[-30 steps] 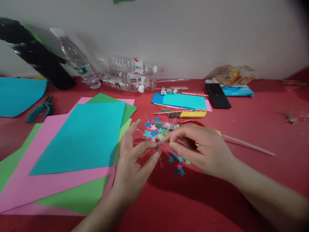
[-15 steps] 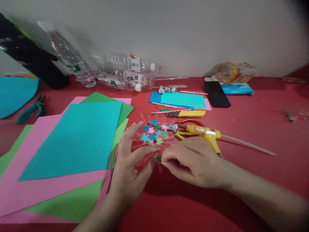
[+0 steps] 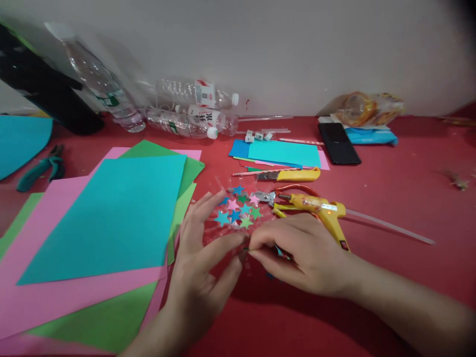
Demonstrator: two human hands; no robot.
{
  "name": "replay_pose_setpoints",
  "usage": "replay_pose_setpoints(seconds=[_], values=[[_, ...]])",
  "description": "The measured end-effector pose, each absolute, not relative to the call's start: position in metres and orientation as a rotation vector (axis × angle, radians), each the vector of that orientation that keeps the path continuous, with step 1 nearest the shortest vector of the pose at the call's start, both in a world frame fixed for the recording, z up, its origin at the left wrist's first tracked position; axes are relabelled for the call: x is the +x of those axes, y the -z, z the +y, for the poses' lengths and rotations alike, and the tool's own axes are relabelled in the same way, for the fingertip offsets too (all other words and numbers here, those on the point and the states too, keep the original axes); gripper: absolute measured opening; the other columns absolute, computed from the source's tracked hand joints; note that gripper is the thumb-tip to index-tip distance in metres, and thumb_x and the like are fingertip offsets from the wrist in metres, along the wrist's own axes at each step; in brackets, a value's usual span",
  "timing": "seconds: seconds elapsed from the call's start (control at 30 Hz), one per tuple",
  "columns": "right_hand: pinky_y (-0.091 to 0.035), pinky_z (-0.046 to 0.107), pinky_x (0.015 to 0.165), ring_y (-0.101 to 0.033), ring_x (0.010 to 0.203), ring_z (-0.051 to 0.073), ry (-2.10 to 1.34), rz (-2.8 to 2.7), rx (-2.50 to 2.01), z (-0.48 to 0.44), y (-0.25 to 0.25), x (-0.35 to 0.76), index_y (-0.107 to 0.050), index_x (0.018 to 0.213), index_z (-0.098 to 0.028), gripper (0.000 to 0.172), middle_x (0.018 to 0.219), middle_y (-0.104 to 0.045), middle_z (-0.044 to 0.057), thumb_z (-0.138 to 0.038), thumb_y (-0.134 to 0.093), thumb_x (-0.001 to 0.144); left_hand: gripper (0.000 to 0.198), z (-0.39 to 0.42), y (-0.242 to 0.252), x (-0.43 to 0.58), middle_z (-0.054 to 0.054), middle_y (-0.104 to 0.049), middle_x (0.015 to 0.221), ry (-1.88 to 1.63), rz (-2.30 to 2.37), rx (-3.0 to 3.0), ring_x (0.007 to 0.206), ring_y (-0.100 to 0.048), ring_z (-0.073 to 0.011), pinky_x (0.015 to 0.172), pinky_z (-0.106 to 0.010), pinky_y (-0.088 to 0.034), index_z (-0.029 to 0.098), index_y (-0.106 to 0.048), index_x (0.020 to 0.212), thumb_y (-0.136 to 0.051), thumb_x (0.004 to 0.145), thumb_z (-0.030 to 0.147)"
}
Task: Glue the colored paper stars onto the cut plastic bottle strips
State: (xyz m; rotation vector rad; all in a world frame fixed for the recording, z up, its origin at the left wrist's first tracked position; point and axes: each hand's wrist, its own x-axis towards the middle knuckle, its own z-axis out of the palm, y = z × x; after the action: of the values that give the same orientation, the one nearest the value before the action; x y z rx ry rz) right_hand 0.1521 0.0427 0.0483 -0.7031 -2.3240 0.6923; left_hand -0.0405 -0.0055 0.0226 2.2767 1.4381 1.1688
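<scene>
A clear plastic piece (image 3: 227, 229) cut into thin strips lies in front of me, with small blue, pink and green paper stars (image 3: 245, 208) spread over it. My left hand (image 3: 203, 253) curves around its near left side. The left thumb and one finger close on a strip at the near edge, while the other fingers reach along its left side. Thumb and forefinger of my right hand (image 3: 301, 253) are pinched at the same spot, on a small green star (image 3: 245, 249) seen nearly edge-on. More blue stars (image 3: 270, 275) show partly below the right hand.
A yellow glue gun (image 3: 316, 204), pliers (image 3: 266, 197) and a yellow utility knife (image 3: 297, 174) lie just beyond my hands. Coloured paper sheets (image 3: 111, 213) cover the left side. Plastic bottles (image 3: 178, 121) rest by the wall; a black phone (image 3: 338, 144) lies at back right.
The green star at my right fingertips has turned from face-up to nearly edge-on. My left thumb and finger have drawn closer to it. The view has shifted slightly.
</scene>
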Motion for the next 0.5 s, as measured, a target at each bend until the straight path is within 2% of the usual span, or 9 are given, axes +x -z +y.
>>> replay_pose_setpoints(seconds=[0.1, 0.27, 0.5], values=[[-0.039, 0.016, 0.057, -0.050, 0.057, 0.005, -0.894, -2.223, -0.790, 0.0423, -0.0505, 0.1510, -0.058, 0.080, -0.018, 0.008, 0.067, -0.060, -0.007, -0.013, -0.059, 0.086, 0.025, -0.0063, -0.0235, -0.0400, -0.011, -0.035, 0.151, -1.159, 1.437, 2.265, 0.139, -0.036, -0.0329, 0.110, -0.065, -0.032, 0.023, -0.063, 0.099, -0.060, 0.082, 0.005], [-0.037, 0.014, 0.051, -0.047, 0.053, 0.004, -1.238, -2.041, -0.944, 0.0423, -0.0551, 0.1483, -0.057, 0.076, -0.019, 0.013, 0.063, -0.054, -0.008, -0.010, -0.059, 0.084, 0.026, -0.0069, -0.0235, -0.0393, -0.010, -0.036, 0.150, -1.163, 1.443, 2.224, 0.138, -0.038, -0.0322, 0.107, -0.064, -0.034, 0.026, -0.062, 0.101, -0.061, 0.083, 0.008], [-0.034, 0.014, 0.048, -0.044, 0.053, 0.004, -1.382, -1.914, -0.998, 0.0411, -0.0544, 0.1458, -0.057, 0.075, -0.019, 0.012, 0.062, -0.050, -0.009, -0.011, -0.058, 0.084, 0.022, -0.0068, -0.0231, -0.0387, -0.009, -0.037, 0.150, -1.169, 1.439, 2.180, 0.138, -0.038, -0.0314, 0.107, -0.063, -0.036, 0.027, -0.062, 0.099, -0.061, 0.085, 0.010]])
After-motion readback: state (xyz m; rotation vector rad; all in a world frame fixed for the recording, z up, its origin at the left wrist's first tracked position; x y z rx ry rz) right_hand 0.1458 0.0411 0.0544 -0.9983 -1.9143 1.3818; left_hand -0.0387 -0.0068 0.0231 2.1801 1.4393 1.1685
